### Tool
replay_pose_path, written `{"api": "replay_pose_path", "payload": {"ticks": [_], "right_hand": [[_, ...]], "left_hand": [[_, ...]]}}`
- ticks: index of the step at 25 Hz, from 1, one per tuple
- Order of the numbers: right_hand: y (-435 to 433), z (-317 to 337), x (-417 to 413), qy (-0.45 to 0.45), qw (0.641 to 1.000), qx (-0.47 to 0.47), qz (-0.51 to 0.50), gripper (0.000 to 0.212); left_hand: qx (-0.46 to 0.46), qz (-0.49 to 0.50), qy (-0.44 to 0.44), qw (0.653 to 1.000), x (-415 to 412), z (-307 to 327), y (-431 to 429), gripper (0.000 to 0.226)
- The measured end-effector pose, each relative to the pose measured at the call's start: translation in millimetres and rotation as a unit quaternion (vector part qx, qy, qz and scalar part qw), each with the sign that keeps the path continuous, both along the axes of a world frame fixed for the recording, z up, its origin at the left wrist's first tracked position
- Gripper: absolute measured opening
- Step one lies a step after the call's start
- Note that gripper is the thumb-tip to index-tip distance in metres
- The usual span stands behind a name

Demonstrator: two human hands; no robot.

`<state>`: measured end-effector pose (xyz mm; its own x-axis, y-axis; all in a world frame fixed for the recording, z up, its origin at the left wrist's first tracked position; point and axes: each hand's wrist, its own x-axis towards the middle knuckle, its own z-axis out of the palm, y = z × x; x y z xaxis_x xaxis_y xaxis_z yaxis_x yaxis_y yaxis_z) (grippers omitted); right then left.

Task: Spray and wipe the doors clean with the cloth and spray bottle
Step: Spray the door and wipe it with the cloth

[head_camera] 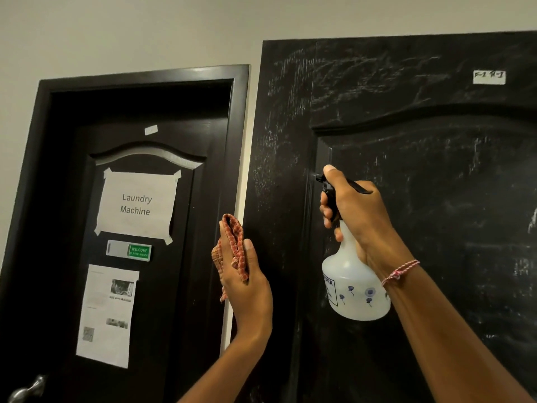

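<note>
1. I see the near black door (436, 175) filling the right side. Its surface is matt, with pale streaks and smears over the top rail and the arched moulding. A pale grey wall (130, 30) stands above it and to its left.
2. Left of this door and farther back, a second black door (209, 184) sits in its frame. It carries a taped paper sign (136, 205) reading "Laundry Machine", a slider plate (129, 251) with a green "WELCOME" field, and a printed sheet (107, 315).
3. The right hand (357, 210) holds the white spray bottle (353, 289) in front of the near door. Its fingers are curled round the black trigger and neck, and the nozzle points at the door's left stile.
4. The left hand (247, 286) is raised at the near door's left edge. Its thumb presses the folded red-checked cloth (235, 245) against almost straight fingers. I cannot tell if the cloth touches the door.
5. The handwriting on the white label (489, 77) near the door's top is hard to read. The text on the sheet is too small, and the hand covers part of the bottle. The near door is cut off at right and below.
6. A narrow wall strip (244, 158) separates the near door's left edge from the farther frame. Bare door surface lies above and right of the bottle.
</note>
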<state>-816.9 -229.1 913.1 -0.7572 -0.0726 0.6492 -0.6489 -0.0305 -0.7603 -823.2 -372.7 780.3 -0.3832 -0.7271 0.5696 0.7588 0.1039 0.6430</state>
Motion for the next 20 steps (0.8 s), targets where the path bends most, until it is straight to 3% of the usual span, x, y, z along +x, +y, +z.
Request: {"api": "replay_pose_path", "payload": {"ticks": [8,12,17,20], "right_hand": [[-5.4,61.4,-2.4,0.045,0.998,-0.035,-0.011,0.055],[-11.8,83.5,-2.5,0.058,0.998,-0.034,-0.018,0.058],[-14.8,93.9,-6.2,0.048,0.998,-0.046,-0.021,0.057],[-15.7,100.9,-7.5,0.043,0.997,-0.055,-0.039,0.051]], "left_hand": [[0.005,-0.003,0.011,1.000,-2.7,18.6,0.0,0.078],[-0.011,0.004,0.028,1.000,-2.9,29.3,-0.8,0.061],[-0.012,0.017,0.034,0.999,-7.0,35.4,-8.0,0.077],[-0.009,0.015,0.040,0.999,-6.4,39.7,-7.7,0.075]]}}
